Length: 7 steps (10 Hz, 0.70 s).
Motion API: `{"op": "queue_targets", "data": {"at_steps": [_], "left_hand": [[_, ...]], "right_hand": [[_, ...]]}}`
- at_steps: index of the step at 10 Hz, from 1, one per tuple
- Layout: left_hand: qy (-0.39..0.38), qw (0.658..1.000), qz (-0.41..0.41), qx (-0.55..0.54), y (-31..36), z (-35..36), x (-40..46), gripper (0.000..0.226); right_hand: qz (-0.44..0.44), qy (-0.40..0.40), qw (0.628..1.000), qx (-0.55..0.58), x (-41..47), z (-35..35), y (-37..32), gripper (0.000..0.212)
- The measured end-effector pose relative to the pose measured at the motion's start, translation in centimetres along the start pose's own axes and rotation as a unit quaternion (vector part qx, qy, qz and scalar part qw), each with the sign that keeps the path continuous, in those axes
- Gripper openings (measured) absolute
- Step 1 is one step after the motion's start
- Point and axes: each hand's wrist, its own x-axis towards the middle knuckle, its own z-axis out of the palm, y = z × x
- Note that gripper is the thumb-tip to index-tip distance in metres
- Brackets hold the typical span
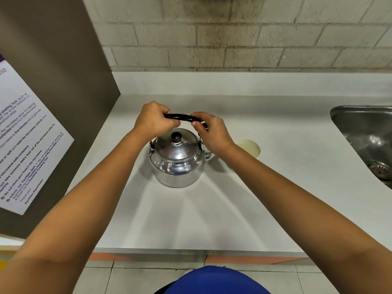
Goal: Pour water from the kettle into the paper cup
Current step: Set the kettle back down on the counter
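Grey counter (pixel 212 209) carries the kettle (pixel 177 160), both the left hand (pixel 156 119) and right hand (pixel 212 132) gripping its handle (pixel 182 117), so a jerky tilt could slosh past the nearby paper cup (pixel 249 147).

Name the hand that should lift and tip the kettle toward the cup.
Left, probably. The left hand wraps the black handle in a full grip; the right hand only pinches its end. The paper cup stands right of the kettle, on the spout's side.

Head view; down onto counter (pixel 275 187)
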Motion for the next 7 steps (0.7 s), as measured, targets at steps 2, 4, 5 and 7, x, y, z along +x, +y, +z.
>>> {"op": "queue_targets", "data": {"at_steps": [2,4,5,7], "left_hand": [[0.010,1.000,0.001,-0.018,-0.8,0.2,0.1,0.032],[0.026,0.999,0.021,-0.008,-1.4,0.5,0.0,0.030],[0.033,0.999,0.037,0.014,-1.5,0.5,-0.3,0.023],[0.010,0.997,0.080,-0.010,-1.3,-0.5,-1.0,0.027]], "right_hand": [[-0.005,0.001,1.000,-0.001,0.1,0.5,0.0,0.024],[-0.001,0.011,1.000,0.002,0.1,0.7,0.3,0.024],[0.006,0.010,1.000,0.010,0.1,0.6,0.2,0.024],[0.014,0.009,1.000,-0.003,0.0,0.0,-0.5,0.031]]}}
